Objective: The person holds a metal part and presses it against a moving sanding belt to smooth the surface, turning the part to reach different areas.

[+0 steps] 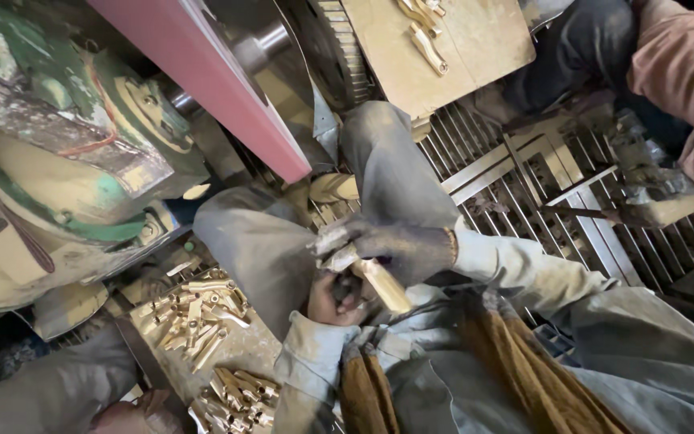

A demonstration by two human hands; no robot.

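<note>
A big green-and-cream machine [58, 161] looms on one side. Nearer, the gloved right hand [399, 249] grips a short brass rod [383, 283], its long axis slanting down toward the lap; the bare left hand [332, 301] closes beneath (possibly steadying it).

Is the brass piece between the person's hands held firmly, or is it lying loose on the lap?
Held. The right hand closes around the brass piece; the left hand grips below it.

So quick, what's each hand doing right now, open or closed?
Right hand: closed around a brass part, fingers dark with grime.
Left hand: curled shut below it, gripping something dark; what it is cannot be told.
</note>
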